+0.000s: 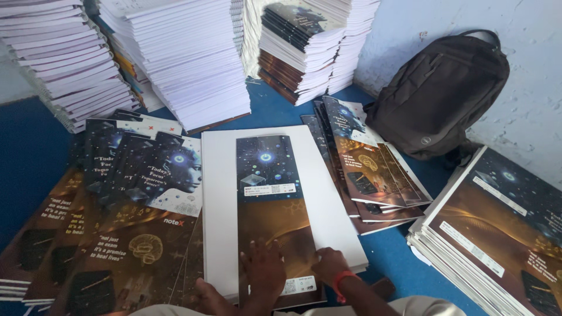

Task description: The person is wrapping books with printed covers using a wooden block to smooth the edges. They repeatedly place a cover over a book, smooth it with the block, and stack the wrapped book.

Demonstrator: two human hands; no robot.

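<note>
A white paper block (pixel 219 193) lies on the blue floor in front of me. A dark printed cover (pixel 269 193) with a starry top and a brown lower half lies lengthwise on it. My left hand (pixel 263 270) presses flat on the near end of this cover, fingers spread. My right hand (pixel 329 264), with a red band on the wrist, rests at the cover's right edge with its fingers curled. Whether it grips that edge does not show.
Loose printed covers fan out at the left (pixel 134 193) and right (pixel 366 161). Another pile of covers (pixel 497 228) sits at the far right. Tall stacks of white notebooks (pixel 187 58) stand behind. A dark backpack (pixel 445 93) leans on the wall.
</note>
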